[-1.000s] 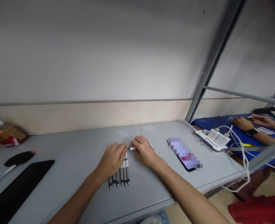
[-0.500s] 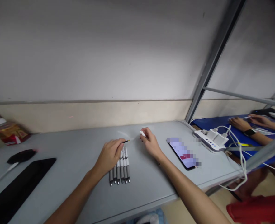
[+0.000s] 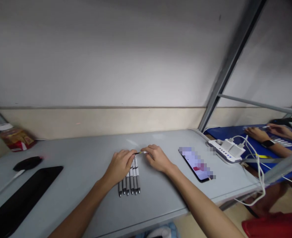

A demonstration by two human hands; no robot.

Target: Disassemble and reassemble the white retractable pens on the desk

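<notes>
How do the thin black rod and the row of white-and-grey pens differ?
The thin black rod is held in the left hand; the white-and-grey pens lie on the grey tabletop. The rod runs sideways; the pens point toward the person. The rod looks thinner than each pen. Both are slender and straight.

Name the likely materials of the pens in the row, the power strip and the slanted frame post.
Pens: probably plastic, with smooth white barrels and duller, rubbery-looking grey grips; their shiny silver tips could be metal or metallic-coated plastic.
Power strip: likely hard plastic, smooth white with a moulded-looking dark edge.
Frame post: apparently metal, perhaps painted, given its straight grey edges.
</notes>
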